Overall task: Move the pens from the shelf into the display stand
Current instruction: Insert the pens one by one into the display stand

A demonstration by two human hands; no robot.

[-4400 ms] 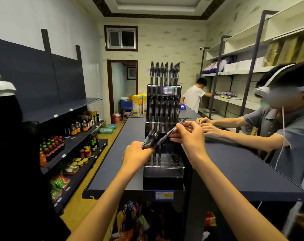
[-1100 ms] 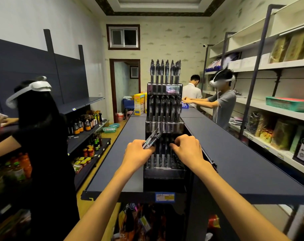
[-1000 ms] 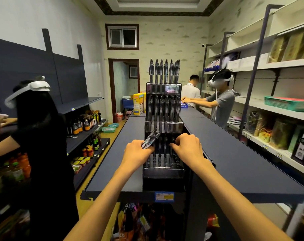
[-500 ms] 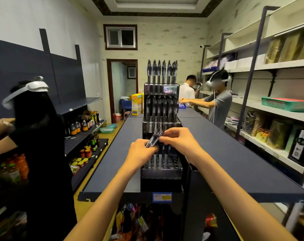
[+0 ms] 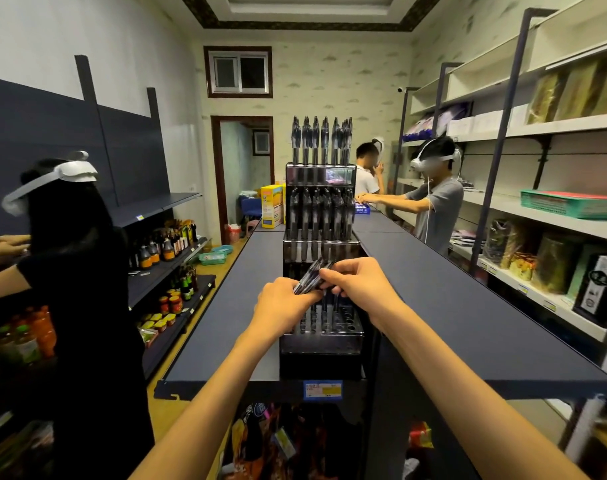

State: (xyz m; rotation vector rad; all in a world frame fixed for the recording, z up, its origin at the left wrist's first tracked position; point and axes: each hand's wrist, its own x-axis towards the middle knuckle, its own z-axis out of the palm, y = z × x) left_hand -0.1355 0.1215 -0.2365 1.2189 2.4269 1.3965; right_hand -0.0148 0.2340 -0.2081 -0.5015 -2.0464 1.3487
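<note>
The left hand (image 5: 281, 303) grips a bundle of dark pens (image 5: 310, 277), fanned up and to the right, serving as a reserve. The right hand (image 5: 357, 284) pinches at the bundle's upper end, apparently to draw out one pen. Both work directly above the near, lowest tier of the black display stand (image 5: 321, 344), standing on the counter (image 5: 468, 323). That tier holds a few pens; many sockets remain vacant. Far tiers appear full.
</note>
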